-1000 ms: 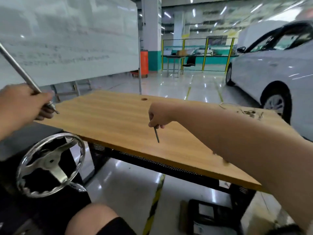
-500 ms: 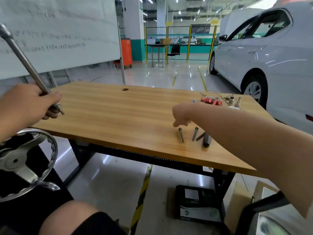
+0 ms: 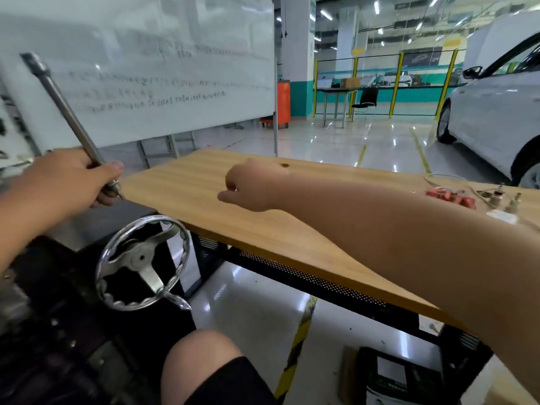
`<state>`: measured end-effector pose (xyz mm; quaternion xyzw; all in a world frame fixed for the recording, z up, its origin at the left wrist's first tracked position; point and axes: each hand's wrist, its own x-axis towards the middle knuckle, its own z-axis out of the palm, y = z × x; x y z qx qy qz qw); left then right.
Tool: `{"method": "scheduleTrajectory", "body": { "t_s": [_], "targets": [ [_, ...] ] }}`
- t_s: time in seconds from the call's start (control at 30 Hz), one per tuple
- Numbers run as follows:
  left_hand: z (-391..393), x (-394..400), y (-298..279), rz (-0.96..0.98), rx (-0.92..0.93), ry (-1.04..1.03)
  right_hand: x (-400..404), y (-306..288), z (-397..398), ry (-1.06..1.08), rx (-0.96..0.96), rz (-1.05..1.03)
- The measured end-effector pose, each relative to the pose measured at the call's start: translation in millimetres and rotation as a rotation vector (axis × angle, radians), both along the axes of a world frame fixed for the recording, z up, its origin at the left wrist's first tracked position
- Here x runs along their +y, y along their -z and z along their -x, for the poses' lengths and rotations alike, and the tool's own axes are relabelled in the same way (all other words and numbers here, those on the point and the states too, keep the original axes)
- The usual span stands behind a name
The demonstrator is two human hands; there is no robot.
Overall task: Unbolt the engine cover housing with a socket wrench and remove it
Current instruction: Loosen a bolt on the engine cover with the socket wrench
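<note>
My left hand (image 3: pixel 62 178) grips a long steel socket wrench (image 3: pixel 65 112) near its lower end; the shaft points up and to the left. My right hand (image 3: pixel 251 185) hovers over the wooden table (image 3: pixel 187 188) with fingers loosely curled and nothing in them. The dark engine stand with its chrome handwheel (image 3: pixel 143 263) sits at the lower left, below my left hand. The engine cover housing itself is not clearly in view. The bolts laid on the table are hidden behind my right forearm.
Red parts (image 3: pixel 447 195), small fittings and a wire lie at the table's far right. A whiteboard (image 3: pixel 146 68) stands behind the table. A white car (image 3: pixel 496 127) is parked at the right. A black box (image 3: pixel 403 381) lies on the floor under the table.
My right hand set a bolt down beside other bolts on the table, then drew back left, empty. The view swung left again. My left hand kept hold of the wrench.
</note>
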<state>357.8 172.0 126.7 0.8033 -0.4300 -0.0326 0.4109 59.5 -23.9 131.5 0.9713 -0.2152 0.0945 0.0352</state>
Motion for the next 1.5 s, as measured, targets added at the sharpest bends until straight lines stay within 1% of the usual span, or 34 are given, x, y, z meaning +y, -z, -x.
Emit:
{"method": "scheduleTrajectory", "body": {
  "t_s": [0.07,0.17,0.23,0.33,0.4,0.43,0.53,0.67,0.77,0.87,0.97,1.03,1.1,1.2,1.37,1.43,1.5],
  "targets": [
    [34.8,27.5,-19.4,0.036,-0.05,-0.069,34.0,-10.3,-35.0,-0.127,-0.175,-0.109],
    [47.6,77.0,-41.4,0.013,-0.162,-0.243,89.6,-28.7,-87.9,-0.294,-0.412,-0.339],
    [48.2,108.3,-53.1,-0.047,-0.209,-0.336,130.8,-42.8,-123.3,-0.4,-0.516,-0.489],
    [44.2,153.4,-69.2,-0.12,-0.256,-0.4,192.8,-65.0,-167.6,-0.55,-0.605,-0.635],
    [40.8,184.7,-76.8,-0.176,-0.285,-0.426,232.2,-78.7,-189.5,-0.668,-0.599,-0.72],
    [38.4,200.1,-78.8,-0.19,-0.287,-0.441,250.5,-84.0,-198.8,-0.723,-0.586,-0.728],
    [31.9,241.8,-83.4,-0.219,-0.273,-0.477,294.8,-93.6,-222.4,-0.824,-0.595,-0.621],
    [20.3,289.6,-86.1,-0.282,-0.302,-0.537,336.3,-97.8,-247.0,-0.891,-0.603,-0.634],
    [10.6,314.7,-88.2,-0.304,-0.325,-0.573,360.3,-99.8,-262.2,-0.96,-0.609,-0.629],
    [-1.1,331.8,-89.7,-0.411,-0.397,-0.596,375.4,-100.5,-277.4,-1.006,-0.57,-0.646],
    [-13.2,348.5,-91.6,-0.473,-0.494,-0.654,386.1,-99.5,-292.3,-1.041,-0.553,-0.701],
    [-20.5,360.9,-94.9,-0.493,-0.519,-0.683,395.5,-98.9,-302.0,-1.057,-0.572,-0.756],
    [-27.2,373.0,-97.3,-0.573,-0.561,-0.738,406.9,-98.2,-311.7,-1.081,-0.589,-0.794],
    [-38.4,386.9,-96.7,-0.639,-0.585,-0.792,423.2,-96.7,-326.5,-1.113,-0.592,-0.809],
    [-56.1,386.7,-83.0,-0.416,-0.403,-0.667,431.4,-90.4,-349.6,-1.138,-0.605,-0.795],
    [-62.4,381.8,-78.0,-0.373,-0.375,-0.632,428.2,-87.1,-356.2,-1.132,-0.606,-0.813],
    [-66.8,378.5,-75.8,-0.371,-0.357,-0.621,423.7,-83.4,-361.8,-1.128,-0.607,-0.831]
  ]
}}
